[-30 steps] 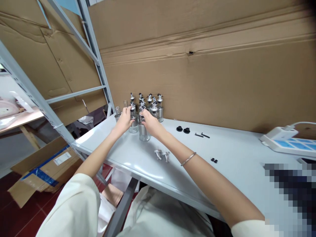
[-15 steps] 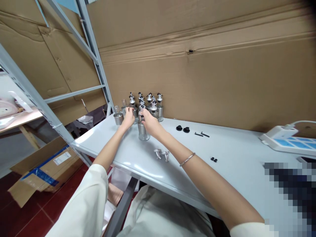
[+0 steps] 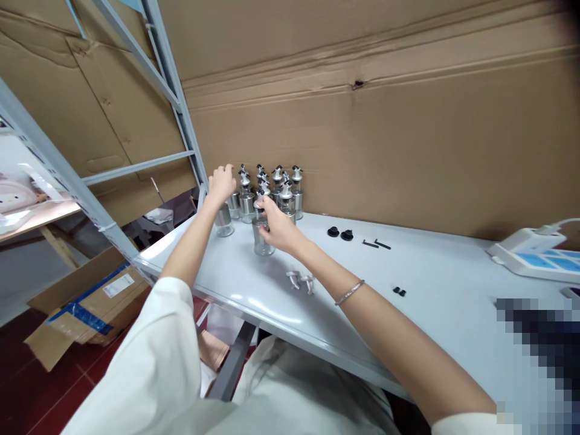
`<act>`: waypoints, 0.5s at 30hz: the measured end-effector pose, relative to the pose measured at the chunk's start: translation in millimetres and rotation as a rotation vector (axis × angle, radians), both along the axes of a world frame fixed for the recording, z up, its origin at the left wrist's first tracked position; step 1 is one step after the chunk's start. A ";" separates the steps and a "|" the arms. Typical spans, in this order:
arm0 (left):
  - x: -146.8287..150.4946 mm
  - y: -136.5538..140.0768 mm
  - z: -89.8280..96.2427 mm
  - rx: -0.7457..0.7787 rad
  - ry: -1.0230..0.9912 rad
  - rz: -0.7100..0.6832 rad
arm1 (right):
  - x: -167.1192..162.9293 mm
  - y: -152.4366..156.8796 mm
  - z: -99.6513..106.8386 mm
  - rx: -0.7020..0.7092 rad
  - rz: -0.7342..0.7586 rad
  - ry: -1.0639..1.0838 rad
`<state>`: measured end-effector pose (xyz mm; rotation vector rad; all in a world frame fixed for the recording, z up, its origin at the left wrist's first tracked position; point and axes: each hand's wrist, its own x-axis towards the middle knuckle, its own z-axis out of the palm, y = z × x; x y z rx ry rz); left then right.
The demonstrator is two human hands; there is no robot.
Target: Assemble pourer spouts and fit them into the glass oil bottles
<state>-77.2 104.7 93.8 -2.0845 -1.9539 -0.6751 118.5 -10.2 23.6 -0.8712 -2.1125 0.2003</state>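
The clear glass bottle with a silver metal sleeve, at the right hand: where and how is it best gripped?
Likely around the straight metal sleeve, from the near left: the bottle stands upright, similar silver-sleeved bottles stand beyond it, and the right hand covers its upper right.

Big creased cardboard sheet [image 3: 408,139] standing behind both hands, with a small dark tear in it. Grey metal rack [image 3: 179,112] left of the left hand [image 3: 222,182]. Way off right of the right hand [image 3: 280,228] there's a white and blue power strip [image 3: 544,262] with a chunky white adapter [image 3: 521,246]. Down below left of the left hand, an open cardboard box [image 3: 129,305] with blue tape [image 3: 81,319].
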 end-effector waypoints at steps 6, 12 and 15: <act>-10.9 39.3 13.9 -0.244 0.083 0.021 | -14.1 -2.8 0.1 -0.047 0.065 -0.032; -23.9 29.9 8.8 -0.229 0.141 0.023 | -21.6 -8.0 6.3 -0.081 0.074 -0.064; -27.8 20.5 11.4 -0.245 0.151 -0.006 | -20.9 -9.2 5.7 -0.068 0.061 -0.055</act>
